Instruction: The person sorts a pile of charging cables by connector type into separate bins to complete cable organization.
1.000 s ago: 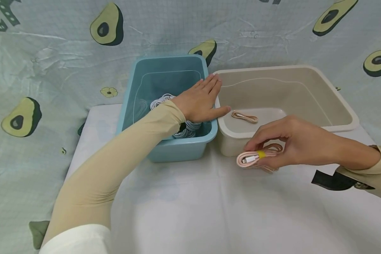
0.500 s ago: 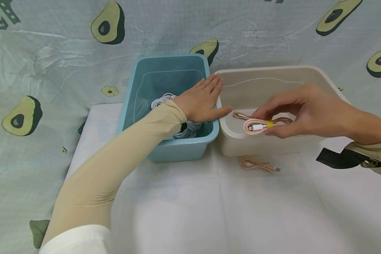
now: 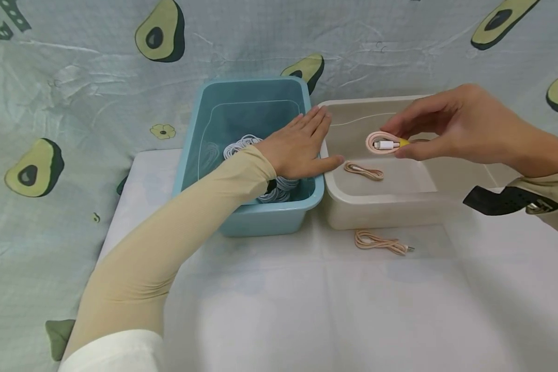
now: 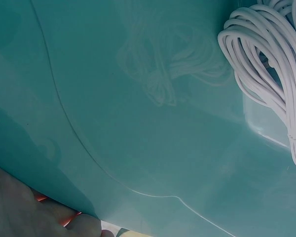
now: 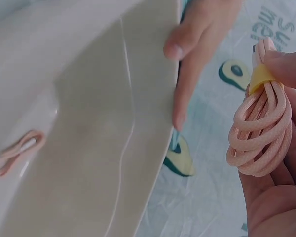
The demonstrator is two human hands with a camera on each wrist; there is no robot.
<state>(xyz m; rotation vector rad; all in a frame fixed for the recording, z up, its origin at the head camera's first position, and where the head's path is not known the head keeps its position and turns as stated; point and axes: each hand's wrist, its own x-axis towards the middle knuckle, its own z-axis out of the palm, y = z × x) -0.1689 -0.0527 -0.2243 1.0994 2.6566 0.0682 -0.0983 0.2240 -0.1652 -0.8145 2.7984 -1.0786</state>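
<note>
My right hand (image 3: 474, 129) pinches a coiled pink charging cable (image 3: 375, 136) above the beige bin (image 3: 376, 198). A yellow tie binds the coil, and its white connector points left in the head view. In the right wrist view, the thumb presses on the held cable (image 5: 261, 143) at the tie. My left hand (image 3: 297, 147) lies flat with straight fingers across the touching rims of the blue bin (image 3: 246, 90) and the beige one. One smaller pink cable (image 3: 363, 170) rests on the beige bin's floor. Another pink cable (image 3: 376, 243) lies on the table in front.
White coiled cables (image 3: 239, 144) lie in the blue bin, partly hidden under the left forearm; the left wrist view shows a white coil (image 4: 256, 64) close up. White cloth (image 3: 269, 310) covers the table. Behind hangs a sheet (image 3: 242, 41) with avocado prints.
My right hand has carried the pink cable up and away from the table's front to over the beige bin, uncovering the cable on the table. The left hand stays in place.
</note>
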